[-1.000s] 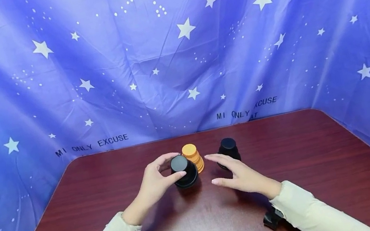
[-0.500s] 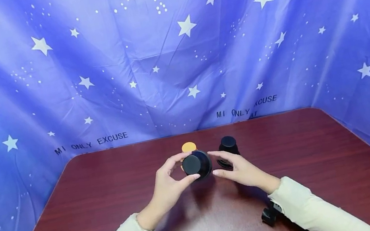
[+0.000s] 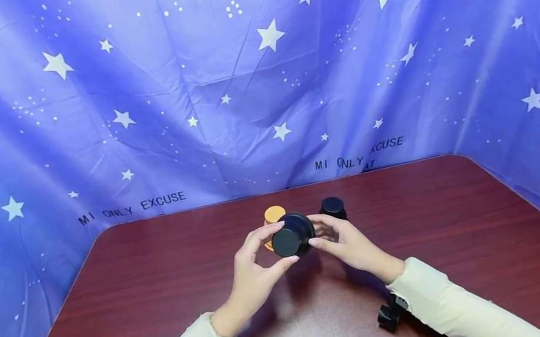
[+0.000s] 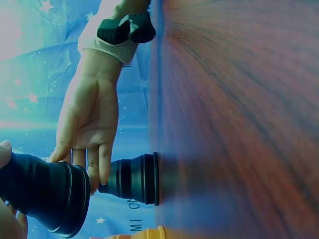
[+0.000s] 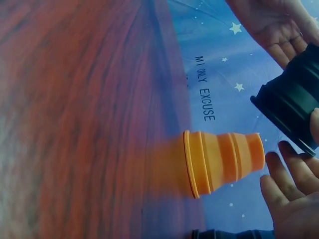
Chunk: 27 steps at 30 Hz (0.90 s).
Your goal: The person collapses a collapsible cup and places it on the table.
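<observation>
Held black cup (image 3: pixel 293 235): since a second ago, it has been carried from the near left of the orange cup (image 3: pixel 274 213) to its near right and tipped over further; it is now held clear of the table (image 3: pixel 136 298), with its flat narrow end turned towards the head camera.
Left hand (image 3: pixel 254 265): clamped on the held black cup, which is gripped near its narrow end between thumb and fingers, in front of the orange cup and to its left.
Right hand (image 3: pixel 349 244): brought to the wide rim, in front of the orange cup and to its right; whether the rim is gripped or only touched cannot be told.
Orange cup: stood on the table with its narrow end up, partly hidden in the head view.
Second black cup (image 3: pixel 332 207): stood narrow end up, to the right of the orange cup and apart from it, mostly covered by the right hand.
Starry curtain (image 3: pixel 143 82): hung behind the orange cup.
</observation>
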{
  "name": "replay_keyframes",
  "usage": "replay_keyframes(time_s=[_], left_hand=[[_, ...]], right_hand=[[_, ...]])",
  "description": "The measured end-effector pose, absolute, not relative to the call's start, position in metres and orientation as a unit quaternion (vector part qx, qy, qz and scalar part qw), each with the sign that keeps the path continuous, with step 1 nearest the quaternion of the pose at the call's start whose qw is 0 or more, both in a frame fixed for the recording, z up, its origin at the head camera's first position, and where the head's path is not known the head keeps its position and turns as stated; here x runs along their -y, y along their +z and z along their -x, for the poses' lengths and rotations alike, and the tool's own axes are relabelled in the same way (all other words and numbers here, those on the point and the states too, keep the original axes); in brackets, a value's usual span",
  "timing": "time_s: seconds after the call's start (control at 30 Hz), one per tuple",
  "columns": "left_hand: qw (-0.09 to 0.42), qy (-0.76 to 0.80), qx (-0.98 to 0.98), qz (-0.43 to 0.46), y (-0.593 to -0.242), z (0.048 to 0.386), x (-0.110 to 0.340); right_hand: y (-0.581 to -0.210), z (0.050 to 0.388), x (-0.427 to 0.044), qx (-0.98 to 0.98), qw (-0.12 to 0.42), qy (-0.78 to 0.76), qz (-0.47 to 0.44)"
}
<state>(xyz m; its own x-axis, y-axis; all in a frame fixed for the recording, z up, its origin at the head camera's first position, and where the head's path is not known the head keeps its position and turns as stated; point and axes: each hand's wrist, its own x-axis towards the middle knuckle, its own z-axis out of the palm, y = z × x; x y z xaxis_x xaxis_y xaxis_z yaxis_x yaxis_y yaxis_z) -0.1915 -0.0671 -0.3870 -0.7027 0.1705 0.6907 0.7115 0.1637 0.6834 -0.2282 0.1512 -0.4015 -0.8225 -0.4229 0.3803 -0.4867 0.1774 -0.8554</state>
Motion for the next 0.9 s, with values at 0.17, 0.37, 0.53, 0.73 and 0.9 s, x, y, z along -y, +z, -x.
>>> replay_keyframes(time_s=[0.17,0.37,0.53,0.73,0.9], left_hand=[[0.231,-0.575,0.727,0.296,-0.387,0.191,0.065],[0.220,-0.579,0.727,0.296,-0.375,0.186,0.066],[0.197,-0.575,0.736,0.297,-0.358,0.179,0.070],[0.197,-0.580,0.735,0.291,-0.346,0.180,0.074],[0.163,-0.600,0.734,0.273,-0.341,0.189,0.078]], right_hand=[[-0.400,0.228,-0.149,0.722,0.000,0.639,-0.265],[-0.397,0.226,-0.145,0.650,-0.050,0.724,-0.224],[-0.396,0.227,-0.147,0.646,-0.037,0.727,-0.229],[-0.396,0.231,-0.157,0.675,-0.003,0.687,-0.271],[-0.393,0.233,-0.161,0.710,0.024,0.633,-0.307]])
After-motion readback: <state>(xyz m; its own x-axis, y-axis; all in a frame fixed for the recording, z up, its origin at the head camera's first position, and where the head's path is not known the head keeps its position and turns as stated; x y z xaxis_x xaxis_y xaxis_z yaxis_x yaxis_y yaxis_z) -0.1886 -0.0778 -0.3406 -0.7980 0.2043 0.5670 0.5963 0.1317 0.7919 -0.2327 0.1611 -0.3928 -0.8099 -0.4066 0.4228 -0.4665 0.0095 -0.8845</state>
